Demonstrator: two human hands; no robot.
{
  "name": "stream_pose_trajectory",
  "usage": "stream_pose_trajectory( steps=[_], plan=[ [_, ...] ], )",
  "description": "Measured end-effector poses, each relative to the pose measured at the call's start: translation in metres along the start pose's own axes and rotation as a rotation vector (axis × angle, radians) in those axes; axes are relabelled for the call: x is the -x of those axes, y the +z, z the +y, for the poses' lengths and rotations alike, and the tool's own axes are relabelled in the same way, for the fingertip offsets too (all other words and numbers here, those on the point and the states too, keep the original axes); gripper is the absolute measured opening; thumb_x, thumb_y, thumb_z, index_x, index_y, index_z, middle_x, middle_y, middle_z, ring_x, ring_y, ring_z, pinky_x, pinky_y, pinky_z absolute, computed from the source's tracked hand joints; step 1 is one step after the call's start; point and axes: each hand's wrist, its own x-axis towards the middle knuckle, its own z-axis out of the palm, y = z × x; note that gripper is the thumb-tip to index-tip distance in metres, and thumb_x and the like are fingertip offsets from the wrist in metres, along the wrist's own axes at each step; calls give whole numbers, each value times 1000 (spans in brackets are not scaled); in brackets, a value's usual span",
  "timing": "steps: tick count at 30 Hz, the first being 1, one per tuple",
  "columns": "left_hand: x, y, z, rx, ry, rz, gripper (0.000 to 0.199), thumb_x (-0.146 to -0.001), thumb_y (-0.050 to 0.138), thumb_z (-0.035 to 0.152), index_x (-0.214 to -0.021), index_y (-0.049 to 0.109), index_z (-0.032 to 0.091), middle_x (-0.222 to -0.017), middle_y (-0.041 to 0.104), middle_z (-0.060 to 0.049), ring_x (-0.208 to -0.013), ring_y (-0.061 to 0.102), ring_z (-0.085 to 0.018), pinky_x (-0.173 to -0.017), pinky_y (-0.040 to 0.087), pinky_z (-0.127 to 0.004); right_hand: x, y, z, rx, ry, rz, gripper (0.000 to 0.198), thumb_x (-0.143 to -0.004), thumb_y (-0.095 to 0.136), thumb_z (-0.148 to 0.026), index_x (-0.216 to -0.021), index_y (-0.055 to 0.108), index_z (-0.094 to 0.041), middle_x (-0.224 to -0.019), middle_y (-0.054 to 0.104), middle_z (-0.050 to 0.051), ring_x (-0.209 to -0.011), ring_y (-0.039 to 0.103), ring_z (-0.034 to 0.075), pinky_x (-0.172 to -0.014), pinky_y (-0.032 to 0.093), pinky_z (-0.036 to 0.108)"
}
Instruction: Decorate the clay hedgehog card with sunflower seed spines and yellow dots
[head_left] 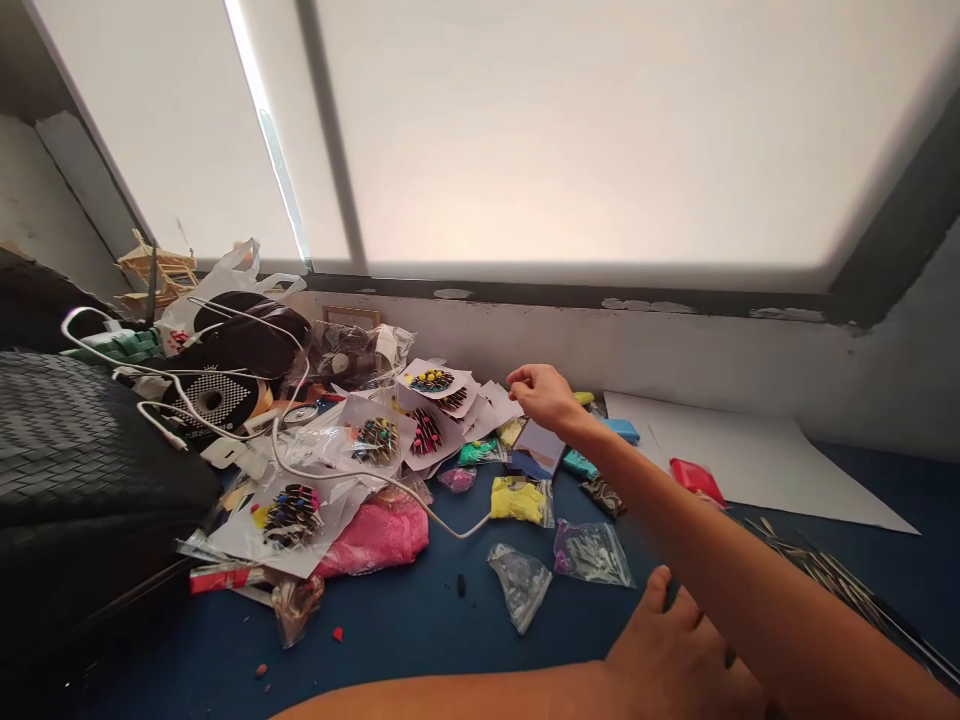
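Observation:
My right hand reaches far over the cluttered blue surface, its fingers curled together. Whatever is between the fingertips, if anything, is hidden. Just left of them lie white paper sheets, next to a stack of papers bearing dark strips with yellow tips. Below this hand is a small blue-and-white box or card. My left hand lies low in the view under my right forearm, fingers apart, partly covered by that arm. Clear zip bags, one with greyish pieces and another, are nearest to it.
Bags of yellow and pink material lie mid-table. A white cable loops across. At left stands a black woven bag. To the right are a large white sheet, a red packet and thin sticks.

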Motion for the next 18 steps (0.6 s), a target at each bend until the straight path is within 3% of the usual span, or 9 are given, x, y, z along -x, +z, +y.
stream_pose_trajectory(
  steps=[2, 6, 9, 13, 15, 18],
  plan=[
    [-3, -12, -7, 5, -17, -18, 68, -95, 43, 43, -152, 21, 15, -160, 18, -14, -147, 16, -37, -117, 19, -59, 25, -22, 22, -13, 44, -4, 34, -93, 60, -35, -123, 59, -19, -125, 61, 8, -103, 63, 21, -85, 54, 42],
    [3, -15, -3, 35, -25, -31, 62, -95, 43, 42, -147, 31, 10, -155, 32, -13, -145, 18, -41, -118, 15, -59, 92, -61, 71, -19, 152, 20, 31, -93, 59, -36, -118, 61, -18, -117, 64, 7, -95, 65, 19, -80, 55, 38],
    [7, -17, 3, 30, -20, -15, 57, -95, 43, 40, -144, 36, 11, -153, 36, -12, -144, 20, -41, -117, 15, -61, 145, -77, 96, 2, 184, 93, 20, -92, 55, -30, -91, 70, -18, -80, 71, 4, -70, 65, 17, -62, 52, 29],
    [7, -22, 4, 41, -3, -29, 61, -97, 40, 41, -147, 30, 8, -153, 34, -16, -145, 17, -40, -117, 13, -61, 201, -81, 114, 50, 157, 209, 25, -84, 52, -38, -86, 72, -23, -76, 74, 3, -69, 68, 21, -59, 52, 29],
    [6, -22, 4, 39, -9, -35, 62, -97, 39, 42, -148, 29, 8, -155, 31, -17, -145, 17, -40, -118, 12, -60, 221, -78, 123, 76, 148, 230, 29, -81, 50, -41, -85, 73, -24, -70, 74, 4, -55, 66, 21, -51, 50, 30],
    [6, -20, 4, 27, -24, -36, 65, -97, 39, 44, -149, 28, 7, -156, 28, -18, -146, 17, -40, -118, 12, -58, 239, -71, 141, 202, 61, 303, 29, -79, 51, -43, -85, 74, -27, -84, 78, 4, -73, 73, 23, -66, 56, 32]
  ],
)
